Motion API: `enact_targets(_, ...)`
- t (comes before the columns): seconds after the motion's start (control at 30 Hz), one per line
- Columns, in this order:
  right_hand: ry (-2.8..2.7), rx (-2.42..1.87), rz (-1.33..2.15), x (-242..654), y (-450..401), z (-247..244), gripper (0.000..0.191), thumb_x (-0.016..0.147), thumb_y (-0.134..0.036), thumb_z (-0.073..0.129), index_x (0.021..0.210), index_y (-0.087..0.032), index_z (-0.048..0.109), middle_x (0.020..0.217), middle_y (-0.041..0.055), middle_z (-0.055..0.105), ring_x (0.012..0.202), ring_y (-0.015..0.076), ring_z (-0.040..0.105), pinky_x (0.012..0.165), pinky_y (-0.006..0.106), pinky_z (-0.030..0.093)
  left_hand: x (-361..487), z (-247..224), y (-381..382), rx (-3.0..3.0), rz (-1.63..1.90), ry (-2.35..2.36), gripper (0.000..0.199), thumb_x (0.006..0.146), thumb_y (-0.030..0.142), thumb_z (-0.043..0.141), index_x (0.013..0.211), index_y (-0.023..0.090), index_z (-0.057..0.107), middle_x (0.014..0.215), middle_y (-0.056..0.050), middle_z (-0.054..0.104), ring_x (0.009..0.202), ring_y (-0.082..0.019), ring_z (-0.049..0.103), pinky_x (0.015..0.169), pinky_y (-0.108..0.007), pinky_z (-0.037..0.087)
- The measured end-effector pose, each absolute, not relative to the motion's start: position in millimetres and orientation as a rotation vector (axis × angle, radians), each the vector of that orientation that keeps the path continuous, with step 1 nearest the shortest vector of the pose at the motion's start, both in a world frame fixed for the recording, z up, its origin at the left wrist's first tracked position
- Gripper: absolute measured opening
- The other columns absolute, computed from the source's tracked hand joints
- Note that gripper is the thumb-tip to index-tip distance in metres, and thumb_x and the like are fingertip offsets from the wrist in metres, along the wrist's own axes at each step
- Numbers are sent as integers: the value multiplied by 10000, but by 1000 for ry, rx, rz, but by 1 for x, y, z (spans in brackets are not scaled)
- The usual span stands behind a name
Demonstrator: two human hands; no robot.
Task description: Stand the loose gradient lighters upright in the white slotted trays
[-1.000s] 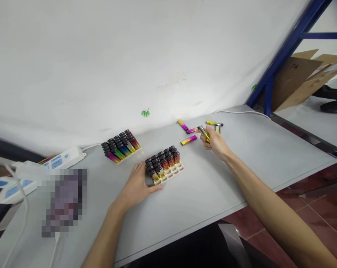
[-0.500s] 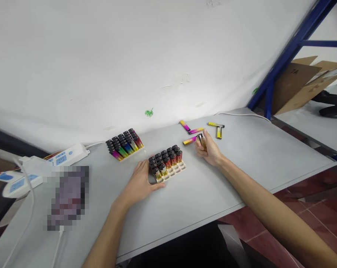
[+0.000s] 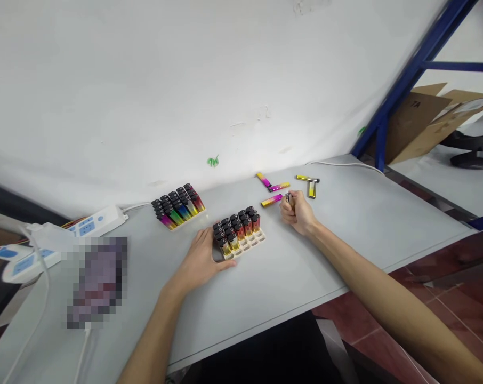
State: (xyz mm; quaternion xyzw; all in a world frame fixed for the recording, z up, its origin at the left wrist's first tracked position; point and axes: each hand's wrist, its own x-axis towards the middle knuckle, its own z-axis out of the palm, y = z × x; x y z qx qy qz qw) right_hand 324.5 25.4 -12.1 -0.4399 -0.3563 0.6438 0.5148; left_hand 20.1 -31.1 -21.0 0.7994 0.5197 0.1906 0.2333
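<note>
My left hand (image 3: 201, 256) is braced around the left end of a cream holder tray (image 3: 247, 246), thumb along the front edge and fingers at its far left side. Upright lighters (image 3: 240, 230) with black tops, red and clear yellow bodies, fill most of its slots; several front slots are bare. To the right, my right hand (image 3: 297, 213) is closed around a lighter (image 3: 288, 199), its top showing beside the thumb and its body mostly hidden in the fingers. A pink-yellow lighter (image 3: 271, 201) lies just left of that hand.
A second holder of colourful lighters (image 3: 178, 207) stands back left. Loose lighters lie near the wall, including a yellow one (image 3: 312, 189). At left are a white power strip (image 3: 93, 224) and a pixelated object (image 3: 99, 282) with a cable. A blue frame (image 3: 401, 96) and cardboard box (image 3: 417, 128) are at right.
My right thumb has come down from a raised position onto the lighter's top, and the hand has turned slightly. My left hand and the tray stay put.
</note>
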Motion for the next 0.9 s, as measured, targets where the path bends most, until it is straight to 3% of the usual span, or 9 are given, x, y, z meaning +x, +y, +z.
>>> enact_targets(0.2,-892,-1009,1561,325,25,-14,568,951,-583,357,520,-215,315,491,-79,172,409,72,98,381,213,131,22,-19,-31,2191,541,1424,886,732,530,802,1476,265,400,1469,-99,509,1410,-356,392,1163,-512,338)
enact_targets(0.43,-860,-1056,1553,323,25,-14,486,958,-442,310,525,-224,288,481,-72,170,408,82,82,369,217,100,21,-20,-32,2191,541,1424,864,734,533,801,1456,258,416,1457,-95,511,1394,-343,400,1154,-495,341)
enact_targets(0.63,-907,-1055,1523,323,26,-18,513,960,-533,330,552,-222,329,512,-75,187,410,79,114,396,235,129,21,-20,-32,2191,543,1410,778,746,547,788,1391,245,473,1388,-97,549,1354,-342,431,1098,-476,387)
enact_targets(0.77,-1049,-1064,1451,324,25,-21,460,945,-543,337,687,-208,517,602,-38,370,451,101,285,446,262,270,21,-19,-32,2208,541,1409,785,752,551,784,1394,240,458,1372,-101,552,1342,-341,440,1091,-471,391)
enact_targets(0.9,-1404,-1185,1171,327,5,-7,303,895,-495,568,813,-203,584,775,-3,553,655,137,492,617,288,404,23,-18,-33,2208,531,1410,795,762,530,780,1414,236,433,1399,-106,533,1365,-340,420,1111,-469,374)
